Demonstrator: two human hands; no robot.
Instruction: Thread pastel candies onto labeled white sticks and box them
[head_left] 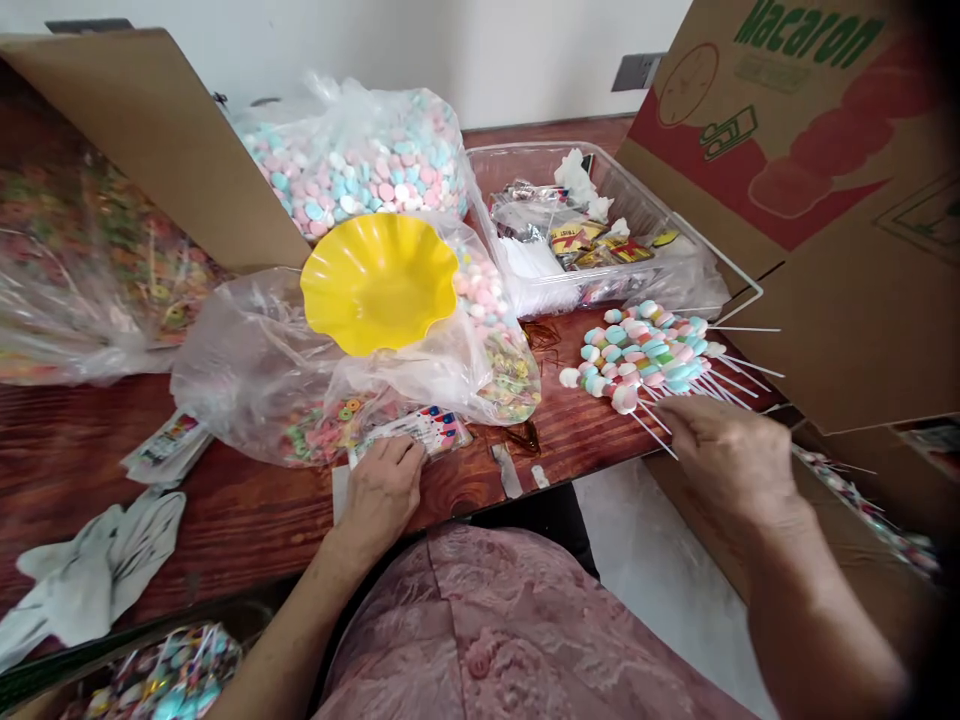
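My left hand [386,488] rests at the table's front edge, fingers curled over a clear printed wrapper [439,430] with blue and red marks. My right hand [731,455] is at the right end of the table, its fingers closed at the white stick ends of the candy skewers [649,350]. These lie in a pile, with pink, blue and white candies threaded on them. The fingertips are partly hidden, so exactly which stick they pinch is hard to see.
A yellow wavy bowl [379,285] sits on clear bags of candy [367,165]. Behind the skewers stands a clear plastic bin [600,225] of wrappers. A cardboard box [817,300] rises at right. White gloves [97,570] lie at left, above a box of wrapped candies [161,675].
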